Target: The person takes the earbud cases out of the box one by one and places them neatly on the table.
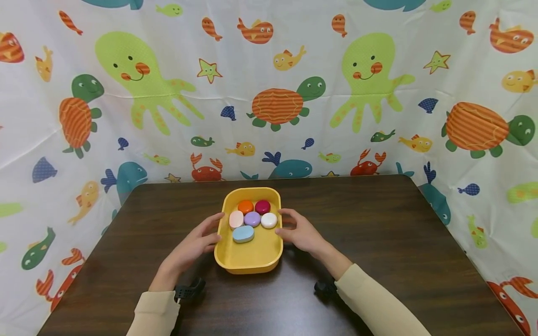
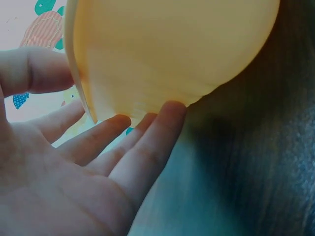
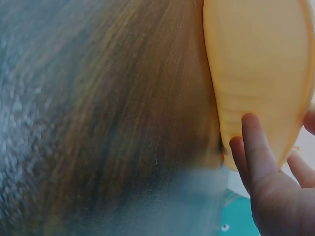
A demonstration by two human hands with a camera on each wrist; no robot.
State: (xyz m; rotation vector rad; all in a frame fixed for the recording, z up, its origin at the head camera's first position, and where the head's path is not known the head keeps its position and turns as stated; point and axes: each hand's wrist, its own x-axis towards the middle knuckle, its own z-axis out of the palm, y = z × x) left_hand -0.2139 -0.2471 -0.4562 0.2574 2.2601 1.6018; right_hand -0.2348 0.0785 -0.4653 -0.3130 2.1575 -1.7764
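A yellow rectangular tray with rounded corners sits on the dark table between both hands. Toward its far end lie several smooth pebble-like pieces: orange, magenta, lilac, white, pale pink and light blue. My left hand is at the tray's left side; in the left wrist view its fairly straight fingers touch the outer wall, thumb by the rim. On the right side my right hand mirrors this, its extended fingers against the wall.
The brown wood-grain table stretches out on both sides of the tray. Behind and beside it hangs a white curtain printed with sea animals. Dark wrist straps are at both cuffs.
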